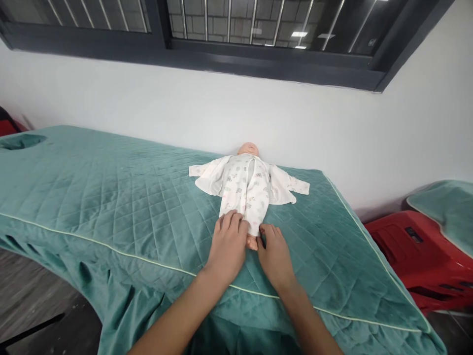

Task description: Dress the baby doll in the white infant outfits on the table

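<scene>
A baby doll [248,149] lies on its back on the green quilted bed cover, head toward the wall. It wears white patterned baby trousers [240,185], and a white top [283,185] is spread open with both sleeves out to the sides. My left hand [229,244] is closed over the lower end of one trouser leg, hiding the foot there. At the cuff of the other leg, my right hand [275,254] has its thumb and fingers closed on the fabric edge. One bare doll foot [252,242] shows between my hands.
The bed [121,207] has a light piped edge and a face hole [22,142] at its far left. Behind it stand a white wall [155,103] and a barred window [258,29]. A red plastic stool [421,251] is at the right.
</scene>
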`<state>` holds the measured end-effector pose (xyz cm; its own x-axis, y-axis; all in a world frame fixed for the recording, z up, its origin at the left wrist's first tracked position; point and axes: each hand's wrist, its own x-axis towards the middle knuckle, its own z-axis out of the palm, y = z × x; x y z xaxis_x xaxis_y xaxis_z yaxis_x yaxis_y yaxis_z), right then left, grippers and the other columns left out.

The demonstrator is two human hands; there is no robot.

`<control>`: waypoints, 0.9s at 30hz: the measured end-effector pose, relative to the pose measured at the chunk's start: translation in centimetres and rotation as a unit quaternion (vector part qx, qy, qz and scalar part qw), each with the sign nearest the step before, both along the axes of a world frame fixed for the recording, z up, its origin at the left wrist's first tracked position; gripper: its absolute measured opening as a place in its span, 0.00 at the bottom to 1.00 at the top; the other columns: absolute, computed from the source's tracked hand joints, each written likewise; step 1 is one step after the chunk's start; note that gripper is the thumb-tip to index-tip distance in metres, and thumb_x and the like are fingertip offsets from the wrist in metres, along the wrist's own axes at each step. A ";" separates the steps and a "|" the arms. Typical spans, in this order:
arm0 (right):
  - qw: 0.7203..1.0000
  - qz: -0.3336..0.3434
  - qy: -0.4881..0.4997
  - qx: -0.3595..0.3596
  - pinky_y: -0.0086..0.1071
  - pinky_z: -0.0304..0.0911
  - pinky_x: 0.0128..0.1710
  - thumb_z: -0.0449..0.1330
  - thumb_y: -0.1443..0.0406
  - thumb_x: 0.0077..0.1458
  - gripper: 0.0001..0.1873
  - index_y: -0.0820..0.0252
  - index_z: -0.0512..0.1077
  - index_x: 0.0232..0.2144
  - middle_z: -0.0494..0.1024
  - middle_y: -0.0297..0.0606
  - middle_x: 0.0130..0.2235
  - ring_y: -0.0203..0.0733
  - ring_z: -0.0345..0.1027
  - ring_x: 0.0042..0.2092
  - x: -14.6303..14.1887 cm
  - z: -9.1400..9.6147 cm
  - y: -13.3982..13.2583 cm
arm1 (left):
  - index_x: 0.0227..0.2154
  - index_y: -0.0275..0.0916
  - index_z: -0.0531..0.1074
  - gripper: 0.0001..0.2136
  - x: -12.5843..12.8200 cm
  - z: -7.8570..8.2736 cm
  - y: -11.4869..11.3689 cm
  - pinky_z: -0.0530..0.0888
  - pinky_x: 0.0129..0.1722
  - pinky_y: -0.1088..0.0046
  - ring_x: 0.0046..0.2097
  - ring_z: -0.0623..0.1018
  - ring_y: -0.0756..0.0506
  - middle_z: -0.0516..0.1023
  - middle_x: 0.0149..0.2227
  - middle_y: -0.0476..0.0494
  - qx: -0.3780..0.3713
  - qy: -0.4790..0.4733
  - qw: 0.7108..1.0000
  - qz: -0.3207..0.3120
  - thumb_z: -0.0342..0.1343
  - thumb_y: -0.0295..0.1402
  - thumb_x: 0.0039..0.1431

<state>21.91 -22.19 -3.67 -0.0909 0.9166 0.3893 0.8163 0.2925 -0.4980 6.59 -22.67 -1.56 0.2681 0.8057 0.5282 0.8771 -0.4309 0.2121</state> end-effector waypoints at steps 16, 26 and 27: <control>0.988 0.106 0.112 -0.017 0.34 0.63 0.40 0.52 0.68 0.61 0.08 0.57 0.71 0.36 0.73 0.35 0.34 0.41 0.68 0.37 2.1 4.6 -2.2 | 0.40 0.39 0.70 0.07 -0.1 0.4 -0.2 0.69 0.45 0.61 0.43 0.73 0.42 0.78 0.39 0.42 0.052 -0.084 0.993 -0.058 0.48 0.26 0.66; 0.994 0.070 0.078 0.003 0.34 0.63 0.39 0.54 0.68 0.60 0.04 0.56 0.69 0.35 0.74 0.35 0.34 0.42 0.69 0.37 3.4 4.1 -4.6 | 0.42 0.39 0.70 0.07 -0.8 0.1 -2.5 0.71 0.46 0.60 0.43 0.74 0.41 0.77 0.37 0.43 0.071 -0.090 0.990 -0.085 0.49 0.24 0.65; 0.995 0.066 0.075 -0.002 0.34 0.64 0.39 0.54 0.68 0.60 0.04 0.55 0.68 0.35 0.74 0.35 0.34 0.42 0.69 0.37 3.4 3.6 -4.7 | 0.42 0.39 0.70 0.07 -0.9 -0.2 -2.5 0.71 0.47 0.59 0.44 0.74 0.41 0.77 0.37 0.42 0.071 -0.084 0.990 -0.089 0.49 0.24 0.65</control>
